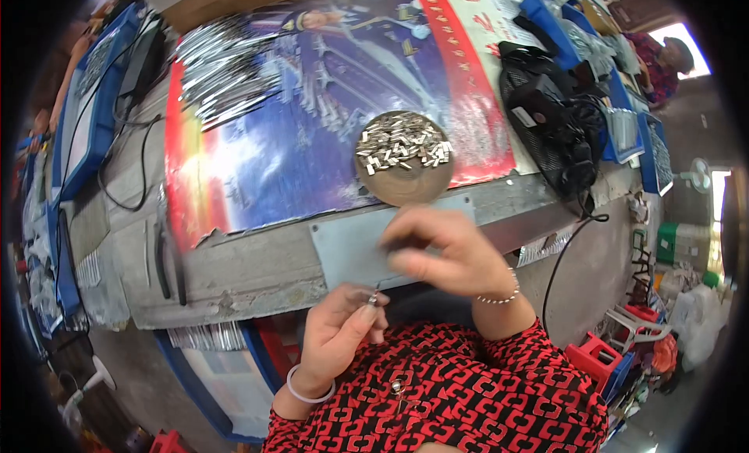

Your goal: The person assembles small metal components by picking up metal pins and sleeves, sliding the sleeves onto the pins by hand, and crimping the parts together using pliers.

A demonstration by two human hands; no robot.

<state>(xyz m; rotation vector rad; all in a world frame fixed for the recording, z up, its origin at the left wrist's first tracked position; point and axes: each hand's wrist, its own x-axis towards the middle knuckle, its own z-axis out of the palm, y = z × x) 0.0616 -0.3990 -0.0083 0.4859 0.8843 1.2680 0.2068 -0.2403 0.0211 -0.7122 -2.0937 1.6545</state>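
Near the table's front edge, my left hand (340, 328) is closed in a pinch. Between its thumb and fingers sits a small shiny metal piece (373, 299), too small to name more exactly. Over a light grey-blue flat plate (347, 246) hangs my right hand (456, 254), with bent fingers. Its fingertips are blurred, so I cannot tell whether anything is in them. Just beyond it, a round dish (406, 189) holds a heap of small silvery metal pieces (402, 141).
Many thin silvery strips (226, 71) lie on the poster (250, 176) covering the table. Dark-handled pliers (168, 258) rest at the left. A black mesh bag (546, 125) with a cable lies at the right. Below the table edge is a blue-rimmed tray (226, 387); red stools (597, 359) stand at the lower right.
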